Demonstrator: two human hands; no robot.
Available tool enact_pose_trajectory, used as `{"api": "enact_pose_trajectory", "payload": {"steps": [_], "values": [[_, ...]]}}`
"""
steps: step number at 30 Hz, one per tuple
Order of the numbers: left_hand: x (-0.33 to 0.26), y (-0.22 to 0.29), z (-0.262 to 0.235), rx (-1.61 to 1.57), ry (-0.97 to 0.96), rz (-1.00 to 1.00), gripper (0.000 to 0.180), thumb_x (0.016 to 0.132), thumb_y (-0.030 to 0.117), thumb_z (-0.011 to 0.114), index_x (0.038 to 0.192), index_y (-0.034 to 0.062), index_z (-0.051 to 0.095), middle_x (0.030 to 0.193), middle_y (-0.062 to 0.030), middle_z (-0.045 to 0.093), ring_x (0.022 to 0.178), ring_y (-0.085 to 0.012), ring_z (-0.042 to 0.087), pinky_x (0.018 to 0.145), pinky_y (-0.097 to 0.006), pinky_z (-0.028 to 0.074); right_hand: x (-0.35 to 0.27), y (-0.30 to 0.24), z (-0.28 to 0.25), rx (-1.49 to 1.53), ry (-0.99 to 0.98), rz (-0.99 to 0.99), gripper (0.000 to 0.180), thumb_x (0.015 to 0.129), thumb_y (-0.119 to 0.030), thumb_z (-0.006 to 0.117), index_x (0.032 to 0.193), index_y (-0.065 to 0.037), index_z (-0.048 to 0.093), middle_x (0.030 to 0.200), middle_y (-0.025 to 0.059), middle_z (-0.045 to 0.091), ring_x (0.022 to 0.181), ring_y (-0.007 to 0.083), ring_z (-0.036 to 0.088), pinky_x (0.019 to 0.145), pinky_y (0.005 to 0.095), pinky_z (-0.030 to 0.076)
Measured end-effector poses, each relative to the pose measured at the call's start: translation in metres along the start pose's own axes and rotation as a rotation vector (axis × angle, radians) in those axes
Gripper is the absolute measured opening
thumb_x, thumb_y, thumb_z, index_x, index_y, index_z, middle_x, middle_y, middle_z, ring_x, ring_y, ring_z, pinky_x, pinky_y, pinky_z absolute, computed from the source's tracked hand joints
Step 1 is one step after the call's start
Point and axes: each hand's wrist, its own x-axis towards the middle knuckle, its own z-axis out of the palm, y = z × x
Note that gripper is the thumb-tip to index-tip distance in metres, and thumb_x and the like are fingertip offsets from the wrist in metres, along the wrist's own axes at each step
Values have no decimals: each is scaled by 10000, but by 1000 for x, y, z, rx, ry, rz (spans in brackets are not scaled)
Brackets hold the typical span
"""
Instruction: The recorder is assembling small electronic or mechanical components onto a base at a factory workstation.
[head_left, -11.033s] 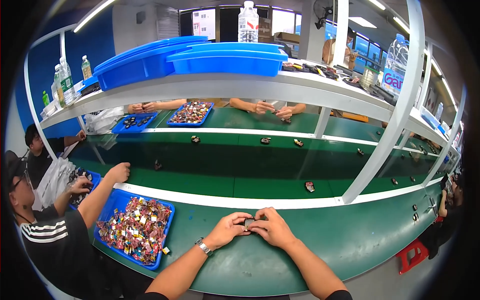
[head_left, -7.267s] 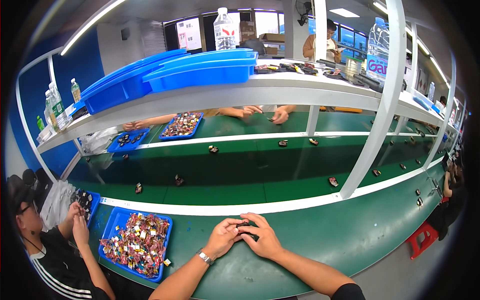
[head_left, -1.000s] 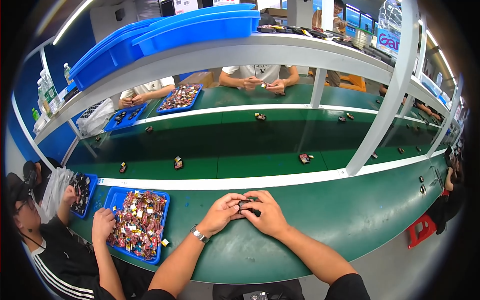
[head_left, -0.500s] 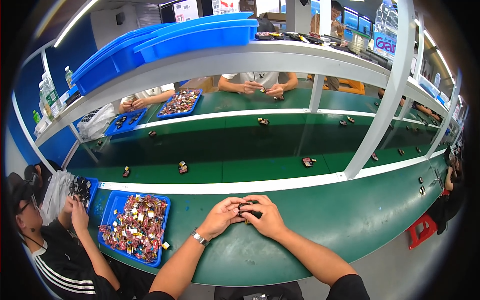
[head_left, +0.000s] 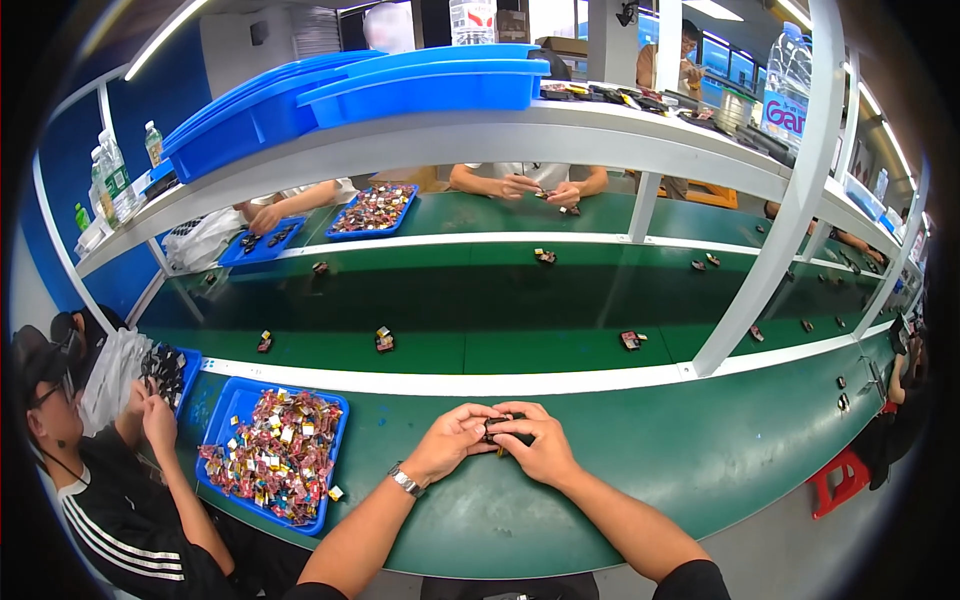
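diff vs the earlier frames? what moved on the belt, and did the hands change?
Small parts on the conveyor belt sit at different spots than before. The co-worker's hand left the blue tray. Unchanged: left hand and right hand together on the small dark part.

A green tabletop [head_left: 690, 450] curves along the near edge. On it at nine o'clock lies a blue tray [head_left: 232, 410] heaped with small colourful parts [head_left: 275, 450]; a few tiny dark pieces [head_left: 842, 402] sit at three o'clock.
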Motion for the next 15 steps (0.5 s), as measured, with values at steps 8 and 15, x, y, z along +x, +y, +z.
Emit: {"api": "enact_pose_trajectory", "payload": {"steps": [8, 15], "values": [[0, -1, 1, 27, 23, -1, 269, 1014, 107, 512, 1271, 27, 523, 1251, -89, 577, 1142, -178, 591, 986, -355, 520, 0, 1, -1, -1, -27, -3, 228, 822, -84, 709, 1032, -155, 761, 1265, 45, 629, 1170, 274, 555, 970, 386, 492], [-2, -1, 0, 48, 55, 40, 254, 1018, 106, 502, 1259, 27, 515, 1330, -117, 554, 1187, -180, 575, 987, -347, 514, 0, -15, 0, -63, -29, -98, 277, 808, -43, 716, 1073, -120, 739, 1284, 87, 606, 1186, 286, 548, 973, 388, 496]]}}
